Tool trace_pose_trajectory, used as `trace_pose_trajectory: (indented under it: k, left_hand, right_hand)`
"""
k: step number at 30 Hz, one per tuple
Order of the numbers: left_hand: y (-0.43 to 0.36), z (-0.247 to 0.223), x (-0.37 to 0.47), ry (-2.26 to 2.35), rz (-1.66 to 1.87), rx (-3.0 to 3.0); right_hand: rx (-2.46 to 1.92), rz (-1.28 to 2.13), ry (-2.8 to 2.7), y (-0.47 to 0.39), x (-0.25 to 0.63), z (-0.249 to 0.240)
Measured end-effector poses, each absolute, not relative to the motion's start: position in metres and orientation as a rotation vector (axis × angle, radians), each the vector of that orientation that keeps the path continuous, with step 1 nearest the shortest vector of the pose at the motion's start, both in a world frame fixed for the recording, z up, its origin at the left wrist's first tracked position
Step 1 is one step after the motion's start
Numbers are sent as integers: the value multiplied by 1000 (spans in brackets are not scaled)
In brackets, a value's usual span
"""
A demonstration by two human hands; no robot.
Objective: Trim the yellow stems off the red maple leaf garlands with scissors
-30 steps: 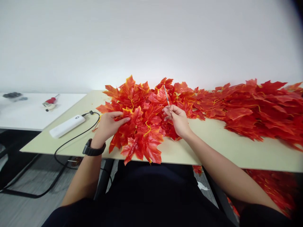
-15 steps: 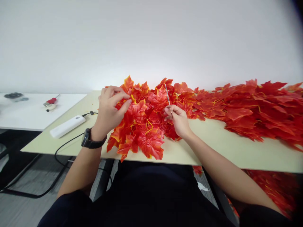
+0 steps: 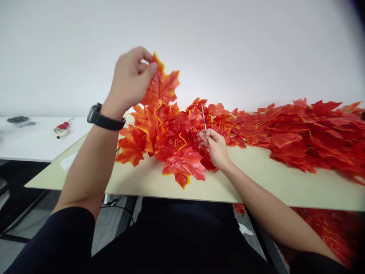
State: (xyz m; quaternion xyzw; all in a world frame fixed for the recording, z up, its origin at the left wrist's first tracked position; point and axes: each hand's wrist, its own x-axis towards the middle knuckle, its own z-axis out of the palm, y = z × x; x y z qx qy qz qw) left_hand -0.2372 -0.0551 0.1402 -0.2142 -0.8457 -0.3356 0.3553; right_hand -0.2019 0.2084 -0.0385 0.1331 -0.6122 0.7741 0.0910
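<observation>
My left hand (image 3: 132, 78), with a black watch on its wrist, pinches the tip of a red-orange artificial maple leaf (image 3: 164, 85) and holds it up above the table. A yellow stem (image 3: 157, 112) runs down from that leaf into a heap of similar leaves (image 3: 152, 129). Right of this heap, my right hand (image 3: 215, 146) is closed around a thin silver tool (image 3: 203, 118) that points upward; its exact kind is unclear. Behind the fingers, its lower end is hidden. One leaf (image 3: 184, 166) hangs low at the front of the heap.
The pale yellow table (image 3: 270, 186) carries a thick pile of red leaves (image 3: 299, 133) on its right. More leaves (image 3: 327, 228) lie below the table. On a white table (image 3: 28, 142) at left rests a red-and-white tool (image 3: 62, 128). My left forearm mostly covers a white device (image 3: 67, 161).
My left hand has closed on a leaf and lifted it up out of the heap, drawing the attached leaves to the left. My right hand stays nearly still with the tool.
</observation>
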Motion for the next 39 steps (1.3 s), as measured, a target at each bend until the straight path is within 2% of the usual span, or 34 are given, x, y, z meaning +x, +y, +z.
trace_pose_trajectory:
  k: [2,6,13,17,21,27,33,39]
  left_hand:
    - [-53,158,-242,-2061,-930,-565]
    - [-42,169,-245,-1898,-1257,-958]
    - [-20,119,-242,-2177,-1494,-1301]
    - [-10,87,-240,-2304,-1571,-1305]
    - [4,57,-240,-2246,-1486,-1333]
    - [24,19,-236,-2157,-1221,-1010]
    - [30,5,-219,-2233,-1357,-887]
    - [22,7,-208,-2352,-1215,-828]
  right_hand:
    - [392,2294,-1811,209,-203,-39]
    - [418,2275,-1771,210,-205,-43]
    - [306,2131,-1502,219,-211,-36]
    - [384,2203,-1548,223,-211,-24]
    - [506,2458,-1667,218,-202,-22]
    - [484,2795,-1674,206,-196,-35]
    - [429,2819,-1662,202,-199,-43]
    - [357,2816,-1597,200,-203,-44]
